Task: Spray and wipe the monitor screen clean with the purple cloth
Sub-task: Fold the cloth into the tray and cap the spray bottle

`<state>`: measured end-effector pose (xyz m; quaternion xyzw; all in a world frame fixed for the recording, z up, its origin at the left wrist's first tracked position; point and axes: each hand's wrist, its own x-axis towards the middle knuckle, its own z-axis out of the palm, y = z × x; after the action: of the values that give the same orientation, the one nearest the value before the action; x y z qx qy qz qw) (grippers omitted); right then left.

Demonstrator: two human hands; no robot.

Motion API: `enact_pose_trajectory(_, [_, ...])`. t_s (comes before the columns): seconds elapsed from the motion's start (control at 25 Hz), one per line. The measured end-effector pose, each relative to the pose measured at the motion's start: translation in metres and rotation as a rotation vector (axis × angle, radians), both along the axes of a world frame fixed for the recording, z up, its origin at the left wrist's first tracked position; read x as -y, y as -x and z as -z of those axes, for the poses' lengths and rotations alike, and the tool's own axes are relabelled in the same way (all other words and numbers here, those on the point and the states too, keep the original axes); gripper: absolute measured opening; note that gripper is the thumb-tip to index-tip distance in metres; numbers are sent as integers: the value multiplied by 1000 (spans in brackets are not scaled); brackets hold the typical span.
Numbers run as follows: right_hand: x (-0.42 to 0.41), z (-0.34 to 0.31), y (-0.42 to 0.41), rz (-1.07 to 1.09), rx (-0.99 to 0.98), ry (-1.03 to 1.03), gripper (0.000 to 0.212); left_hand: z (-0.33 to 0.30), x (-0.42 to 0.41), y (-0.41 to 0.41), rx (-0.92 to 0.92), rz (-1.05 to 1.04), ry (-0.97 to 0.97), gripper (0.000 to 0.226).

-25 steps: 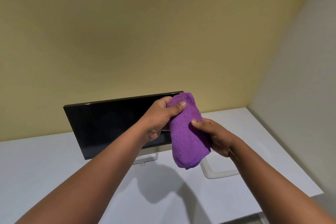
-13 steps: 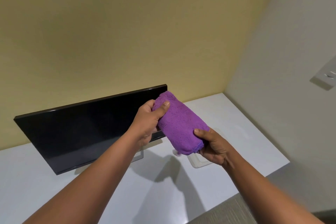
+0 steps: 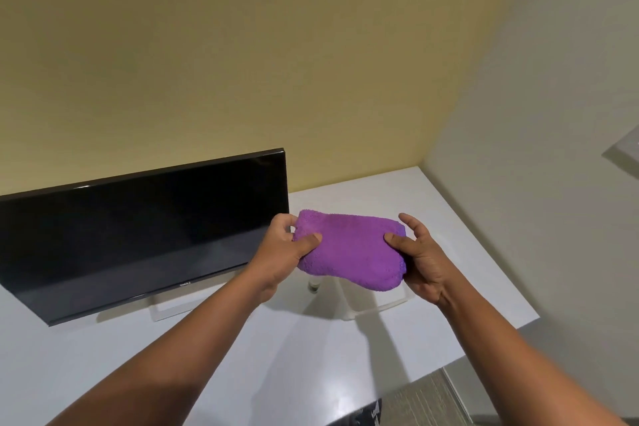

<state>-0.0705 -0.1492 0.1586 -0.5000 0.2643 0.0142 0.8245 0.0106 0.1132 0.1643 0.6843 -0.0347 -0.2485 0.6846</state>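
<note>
Holding the folded purple cloth [image 3: 349, 248] in mid-air at centre frame, just right of the dark monitor [image 3: 145, 232] on the white desk [image 3: 276, 356], the left hand [image 3: 281, 252] pinches its left end and the right hand [image 3: 420, 256] grips its right end.

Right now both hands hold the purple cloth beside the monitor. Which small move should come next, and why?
Probably let the right hand go and bring the cloth left with the left hand onto the monitor. The cloth is folded into a pad, held off the screen, past its right edge.
</note>
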Motion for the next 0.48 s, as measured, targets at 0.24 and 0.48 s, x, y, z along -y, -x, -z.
enact_pose_trajectory(0.24, [90,33,-24,-190,-11,179,37,25,68,10,58,24,-131,47])
enact_pose_trajectory(0.48, [148,58,-49,-529,-43,353,43,57,101,19,106,51,-326,56])
